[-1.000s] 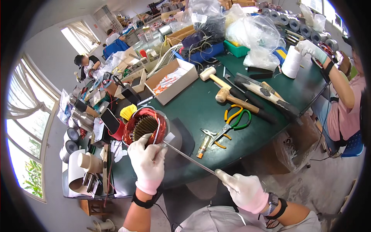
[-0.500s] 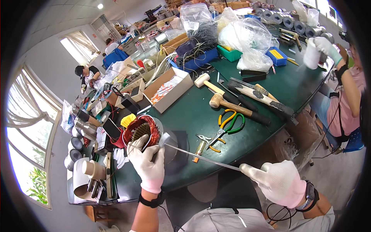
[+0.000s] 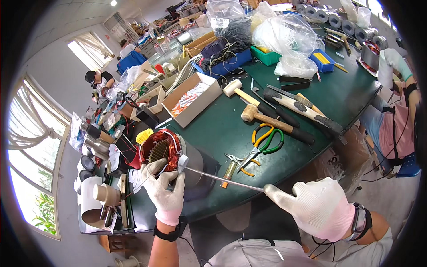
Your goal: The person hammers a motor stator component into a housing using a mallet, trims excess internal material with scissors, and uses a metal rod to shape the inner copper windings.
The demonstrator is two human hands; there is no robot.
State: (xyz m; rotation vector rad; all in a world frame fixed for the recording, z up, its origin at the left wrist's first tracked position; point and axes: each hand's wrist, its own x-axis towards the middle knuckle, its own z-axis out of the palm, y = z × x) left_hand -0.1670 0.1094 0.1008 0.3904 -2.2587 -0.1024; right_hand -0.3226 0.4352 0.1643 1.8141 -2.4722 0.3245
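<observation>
A motor stator stands at the table's near left, with red-copper windings (image 3: 177, 144) bulging from its grey cylindrical body (image 3: 195, 173). My left hand (image 3: 163, 191), in a white glove, is closed at the near rim of the windings, its fingertips pressed on them. In my gloved right hand (image 3: 318, 207) is a long thin metal rod (image 3: 222, 178), with the index finger stretched along it. The rod's far end meets a small white round piece (image 3: 183, 161) beside the left fingertips. Whether that piece is fixed to the rod I cannot tell.
Right of the stator lie pliers (image 3: 233, 158), scissors (image 3: 260, 147) and two mallets (image 3: 249, 113). Behind is a cardboard box (image 3: 198, 100) of orange-and-white strips. White tubes (image 3: 104, 195) stand at left. At right, a co-worker's gloved hand (image 3: 393, 62) is beside another stator (image 3: 370, 55).
My right hand and the rod have shifted left, and the white piece sits slightly lower. My left hand stays at the windings. The co-worker's hand has moved right; a stator now shows beside it.
</observation>
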